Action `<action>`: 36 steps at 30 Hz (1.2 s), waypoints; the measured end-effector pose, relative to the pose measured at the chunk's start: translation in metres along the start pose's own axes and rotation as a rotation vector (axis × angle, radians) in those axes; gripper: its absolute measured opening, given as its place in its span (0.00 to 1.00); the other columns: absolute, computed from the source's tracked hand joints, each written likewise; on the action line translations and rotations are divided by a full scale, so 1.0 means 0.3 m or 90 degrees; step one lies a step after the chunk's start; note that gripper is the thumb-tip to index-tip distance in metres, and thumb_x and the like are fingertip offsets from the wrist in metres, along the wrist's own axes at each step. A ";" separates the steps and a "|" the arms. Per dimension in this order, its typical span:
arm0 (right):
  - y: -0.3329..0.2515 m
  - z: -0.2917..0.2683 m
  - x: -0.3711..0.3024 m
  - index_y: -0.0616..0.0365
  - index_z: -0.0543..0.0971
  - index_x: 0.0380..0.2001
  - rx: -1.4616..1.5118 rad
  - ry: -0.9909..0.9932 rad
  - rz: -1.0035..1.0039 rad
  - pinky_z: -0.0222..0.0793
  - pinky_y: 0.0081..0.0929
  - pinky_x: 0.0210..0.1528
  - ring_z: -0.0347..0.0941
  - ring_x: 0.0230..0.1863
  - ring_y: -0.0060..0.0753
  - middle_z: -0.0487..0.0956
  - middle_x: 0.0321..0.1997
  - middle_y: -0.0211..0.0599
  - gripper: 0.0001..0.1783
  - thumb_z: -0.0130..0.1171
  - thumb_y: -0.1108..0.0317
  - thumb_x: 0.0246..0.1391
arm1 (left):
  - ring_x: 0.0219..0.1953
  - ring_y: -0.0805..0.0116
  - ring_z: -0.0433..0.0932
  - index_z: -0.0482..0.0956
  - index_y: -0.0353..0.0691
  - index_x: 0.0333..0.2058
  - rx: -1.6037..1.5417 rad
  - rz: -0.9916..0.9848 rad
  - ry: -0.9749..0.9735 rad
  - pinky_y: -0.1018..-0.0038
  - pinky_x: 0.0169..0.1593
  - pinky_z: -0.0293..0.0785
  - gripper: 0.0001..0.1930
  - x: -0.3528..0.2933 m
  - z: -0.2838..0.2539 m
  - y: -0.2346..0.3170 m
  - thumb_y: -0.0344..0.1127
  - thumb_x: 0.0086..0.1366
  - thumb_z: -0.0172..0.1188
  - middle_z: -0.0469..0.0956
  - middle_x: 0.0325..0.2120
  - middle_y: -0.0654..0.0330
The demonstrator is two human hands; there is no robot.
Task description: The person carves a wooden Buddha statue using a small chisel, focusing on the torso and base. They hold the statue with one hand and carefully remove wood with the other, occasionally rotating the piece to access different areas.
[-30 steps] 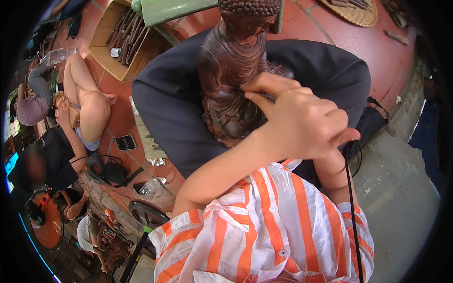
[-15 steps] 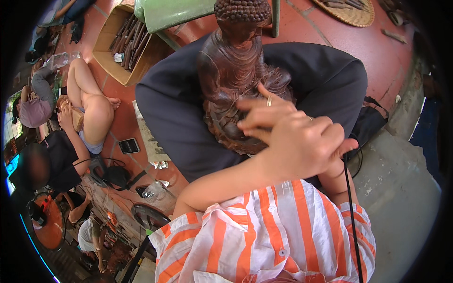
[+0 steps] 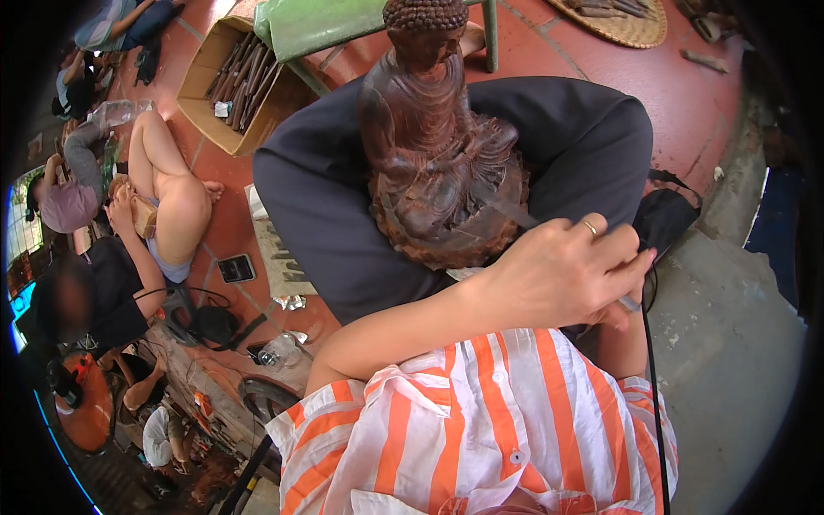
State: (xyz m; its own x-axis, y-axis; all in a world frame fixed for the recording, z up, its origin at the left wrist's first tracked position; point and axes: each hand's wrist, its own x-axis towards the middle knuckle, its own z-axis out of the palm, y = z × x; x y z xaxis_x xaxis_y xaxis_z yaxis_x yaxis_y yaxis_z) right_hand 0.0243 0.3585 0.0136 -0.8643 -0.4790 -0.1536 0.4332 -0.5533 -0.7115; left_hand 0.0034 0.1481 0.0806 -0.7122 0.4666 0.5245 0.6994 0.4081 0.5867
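Observation:
A dark brown carved wooden statue of a seated figure [image 3: 429, 154] stands upright between my legs, its head tilted toward the top of the view. My left hand [image 3: 558, 266] crosses in front of my lap at the statue's lower right, fingers curled and closed. Most of my right hand [image 3: 614, 316] is hidden behind it. From beside the knuckles a thin, blurred greyish strip [image 3: 511, 210] juts toward the statue's base. Which hand holds that strip I cannot tell. A ring shows on one finger.
Past the statue stands a green stool [image 3: 322, 30], beside a cardboard box [image 3: 199, 107] of brown sticks. A round woven tray [image 3: 639, 30] lies at far right. On the tiled floor to the left are a phone [image 3: 236, 268] and a seated co-worker [image 3: 112, 266]. A black cable [image 3: 657, 403] hangs at right.
The fingers stretched over the statue's front have drawn back to the right, uncovering its lap. A blurred strip now shows near its base. The view has shifted slightly.

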 end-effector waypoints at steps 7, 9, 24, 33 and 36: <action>0.024 0.358 0.267 0.68 0.73 0.48 -0.559 0.080 0.120 0.68 0.27 0.50 0.73 0.47 0.33 0.75 0.46 0.39 0.41 0.52 0.35 0.52 | 0.26 0.66 0.76 0.74 0.45 0.25 -0.068 -0.060 0.054 0.72 0.19 0.70 0.14 0.020 -0.040 -0.016 0.48 0.52 0.64 0.65 0.25 0.62; 0.055 0.370 0.321 0.67 0.73 0.48 -0.625 0.005 0.042 0.68 0.27 0.50 0.73 0.47 0.33 0.75 0.46 0.39 0.40 0.52 0.36 0.52 | 0.23 0.64 0.74 0.71 0.44 0.23 -0.067 -0.051 0.095 0.68 0.22 0.68 0.16 0.037 -0.045 -0.031 0.49 0.54 0.63 0.63 0.23 0.62; 0.162 0.318 0.527 0.66 0.74 0.46 -0.711 -0.169 -0.087 0.68 0.27 0.50 0.74 0.47 0.32 0.76 0.46 0.38 0.34 0.54 0.42 0.53 | 0.17 0.61 0.73 0.70 0.40 0.17 -0.042 -0.081 0.319 0.68 0.22 0.68 0.18 0.035 0.046 -0.259 0.44 0.59 0.62 0.68 0.15 0.60; 0.157 0.294 0.521 0.65 0.75 0.45 -0.710 -0.188 -0.068 0.69 0.27 0.50 0.74 0.48 0.31 0.77 0.45 0.37 0.30 0.55 0.46 0.53 | 0.16 0.62 0.74 0.69 0.42 0.16 -0.004 -0.126 0.306 0.69 0.20 0.68 0.19 0.065 0.066 -0.217 0.45 0.57 0.63 0.68 0.14 0.62; 0.155 0.298 0.530 0.64 0.75 0.44 -0.701 -0.180 -0.072 0.69 0.27 0.50 0.74 0.48 0.31 0.77 0.45 0.37 0.29 0.56 0.47 0.53 | 0.15 0.63 0.74 0.68 0.42 0.16 -0.016 -0.096 0.296 0.69 0.20 0.68 0.19 0.057 0.053 -0.243 0.45 0.57 0.63 0.68 0.13 0.62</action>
State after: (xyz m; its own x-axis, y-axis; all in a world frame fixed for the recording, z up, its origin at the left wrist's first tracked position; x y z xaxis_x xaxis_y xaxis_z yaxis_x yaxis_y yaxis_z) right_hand -0.0701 0.1954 0.0174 -0.7346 -0.6785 0.0101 -0.2235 0.2279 -0.9477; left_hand -0.0589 0.1389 0.0370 -0.7611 0.0019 0.6487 0.5887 0.4220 0.6895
